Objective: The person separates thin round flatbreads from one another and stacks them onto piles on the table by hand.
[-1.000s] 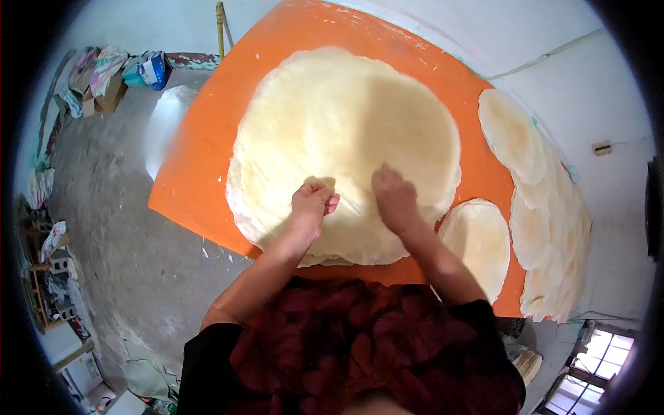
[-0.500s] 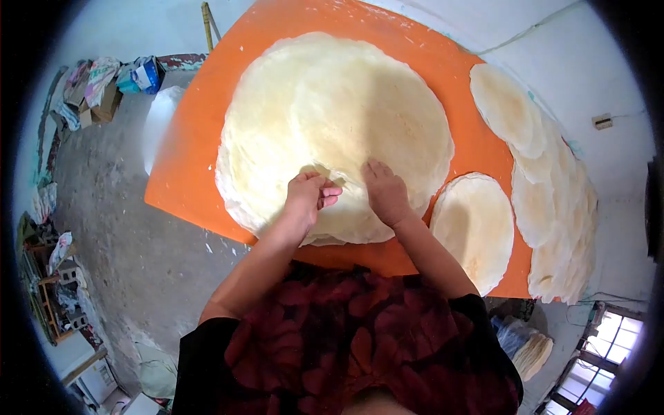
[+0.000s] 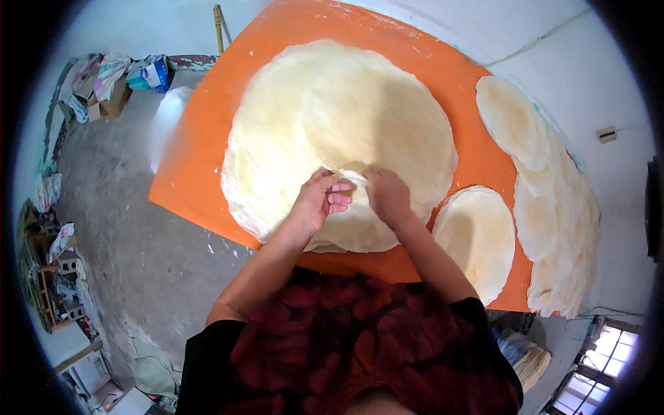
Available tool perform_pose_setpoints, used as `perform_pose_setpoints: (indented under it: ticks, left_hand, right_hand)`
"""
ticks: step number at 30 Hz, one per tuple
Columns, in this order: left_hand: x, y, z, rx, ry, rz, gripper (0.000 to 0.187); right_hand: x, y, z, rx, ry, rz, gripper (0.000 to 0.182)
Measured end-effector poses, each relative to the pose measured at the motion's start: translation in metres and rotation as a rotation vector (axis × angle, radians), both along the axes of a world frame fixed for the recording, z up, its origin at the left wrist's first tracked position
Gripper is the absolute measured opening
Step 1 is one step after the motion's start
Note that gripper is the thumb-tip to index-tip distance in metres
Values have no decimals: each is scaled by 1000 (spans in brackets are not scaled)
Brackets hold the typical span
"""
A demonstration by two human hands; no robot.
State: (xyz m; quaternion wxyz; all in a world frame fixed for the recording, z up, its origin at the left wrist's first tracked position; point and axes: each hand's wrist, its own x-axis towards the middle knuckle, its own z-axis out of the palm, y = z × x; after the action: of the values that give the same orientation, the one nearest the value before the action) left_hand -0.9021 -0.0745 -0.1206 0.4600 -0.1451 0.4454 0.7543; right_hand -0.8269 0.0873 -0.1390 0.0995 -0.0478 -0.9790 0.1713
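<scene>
A large round pale sheet of thin dough or flatbread point(image 3: 332, 104) lies on the orange table surface point(image 3: 200, 138), with other layers showing beneath its near edge. My left hand point(image 3: 321, 197) pinches a raised edge of the sheet near its lower middle, with the palm side partly turned up. Close to it on the right, my right hand point(image 3: 386, 194) has its fingers bent onto the same raised edge, fingertips partly hidden. The lifted edge runs between the two hands.
To the right lies a smaller oval sheet point(image 3: 477, 238). Beyond it, several overlapping sheets point(image 3: 553, 214) line the table's right side, near the white wall. Boxes and bags point(image 3: 111, 97) stand on the floor at the upper left.
My right hand has gone from lying fairly flat on the sheet to curling at its edge. The edge between my hands is now raised. The view has shifted slightly.
</scene>
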Motion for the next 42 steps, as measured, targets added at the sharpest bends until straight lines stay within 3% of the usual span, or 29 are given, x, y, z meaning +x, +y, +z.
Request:
perform_pose_setpoints:
  ticks: [2,4,6,7,8,10,13,14,17,18,20,23,26,29,32,38,42]
  left_hand:
    - [0,-4,-6,-51,28,17,20]
    - [-1,-10,-3,-64,32,0,23]
    - [-5,-15,0,-56,45,44,22]
    - [-7,-18,1,-49,53,91,19]
    - [-9,-20,3,-43,61,136,16]
    - [-16,-21,7,-115,18,350,9]
    - [-28,-18,10,-157,53,411,7]
    - [-30,-16,7,-160,58,400,7]
    - [-34,-10,9,-183,56,369,6]
    - [-36,-7,11,-194,54,358,6]
    - [-42,-3,10,-225,42,361,6]
    - [-55,-1,-4,-282,45,291,5]
    - [-51,2,-3,-357,234,258,8]
    - [-49,5,-6,-384,282,250,10]
    - [-45,5,-2,-358,222,222,10]
    - [-52,10,-7,-309,117,151,4]
    - [-50,12,-8,-281,176,131,2]
  right_hand:
    - [-23,23,27,-26,-346,-68,29]
    - [-51,61,67,-214,-310,-100,32]
    - [-67,68,141,-159,-64,-220,30]
    - [-75,82,150,-38,132,-162,25]
    - [-72,61,194,72,92,-225,22]
    - [-69,34,217,168,239,-210,15]
    - [-83,24,151,457,319,-69,7]
    - [-84,10,129,500,153,-45,5]
    - [-80,-14,24,373,-66,37,9]
    - [-75,-19,-2,294,83,30,11]
    - [-72,-25,-7,268,262,-27,11]
    - [-75,-11,4,59,51,28,12]
    - [-75,-6,21,68,-87,46,15]
    - [-65,-8,20,109,-65,42,14]
    - [-62,-7,8,86,91,42,14]
    - [-60,-3,19,74,-44,67,14]
    - [-50,-7,12,94,38,72,22]
